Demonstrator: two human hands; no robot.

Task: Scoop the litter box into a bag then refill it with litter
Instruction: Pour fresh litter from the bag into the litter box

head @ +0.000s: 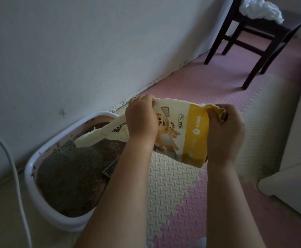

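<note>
Holding the litter bag (185, 133) tipped over the litter box (31, 169) at 8 o'clock | left hand (140, 120) gripped its middle, right hand (225, 133) bunched the bottom, both curled tight | risk: the floppy mouth sagged pretty close to the rim, so litter could've spilled onto the foam mat (173, 194) at 5 o'clock

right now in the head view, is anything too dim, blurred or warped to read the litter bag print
Head view: dim, flat light, no glare; the litter bag is fairly sharp, its 5kg mark legible, smaller print too soft to read; wide-lens distortion leans the chair at the corner; the litter box sits in shadow.
</note>
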